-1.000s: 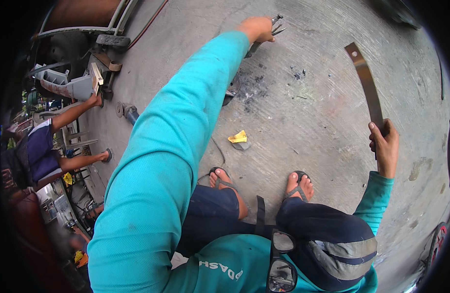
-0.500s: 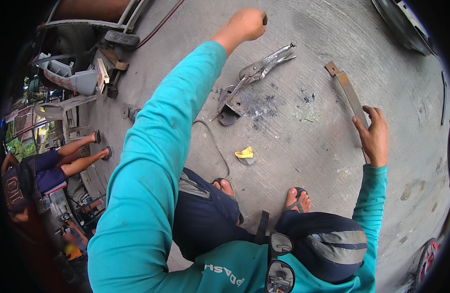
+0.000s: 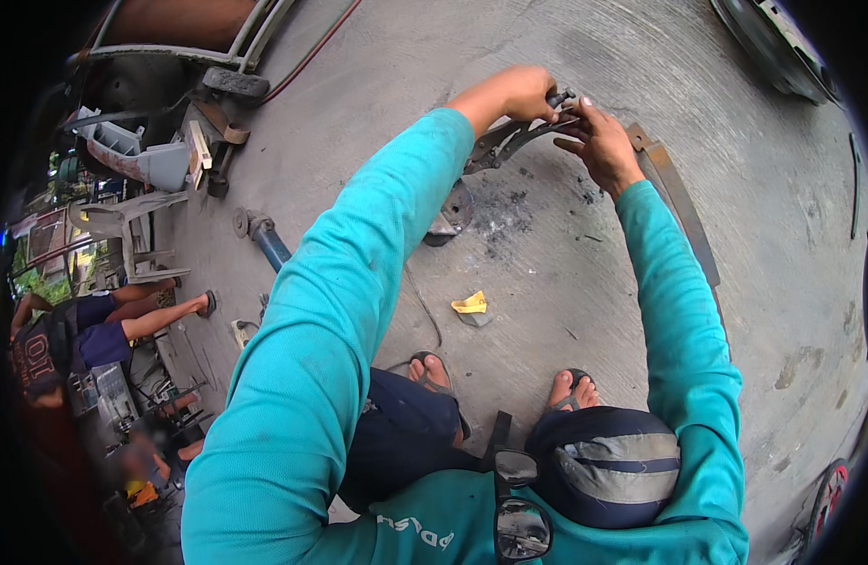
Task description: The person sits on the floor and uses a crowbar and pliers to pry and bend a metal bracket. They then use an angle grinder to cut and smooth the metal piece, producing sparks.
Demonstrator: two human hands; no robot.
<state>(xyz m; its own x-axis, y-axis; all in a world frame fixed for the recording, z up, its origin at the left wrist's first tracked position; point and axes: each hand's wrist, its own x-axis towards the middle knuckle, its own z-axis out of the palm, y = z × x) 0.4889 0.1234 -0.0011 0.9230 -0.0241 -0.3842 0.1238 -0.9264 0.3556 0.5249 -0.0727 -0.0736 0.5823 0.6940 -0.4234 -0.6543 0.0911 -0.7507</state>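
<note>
The locking pliers [image 3: 498, 149] stand with their jaws toward a small metal bracket piece [image 3: 450, 215] on the concrete floor. My left hand [image 3: 528, 92] is closed at the screw end of their handles. From the other side my right hand [image 3: 606, 146] reaches in, its fingers bent around the handle ends; its exact contact is partly hidden. A flat rusty steel bar [image 3: 677, 200] lies under and beside my right wrist. My left sleeve covers part of the bracket's left side.
A yellow scrap [image 3: 471, 303] rests on a grey stone between me and the bracket. An angle grinder [image 3: 267, 240] lies left of my arm. A wheel rim [image 3: 778, 47] is far right. Another person [image 3: 95, 330] is at the left, near a plastic chair [image 3: 123, 221].
My right hand has left the steel bar and moved up and left to the pliers. My left hand has come down and right onto the handles. The grinder has come into sight.
</note>
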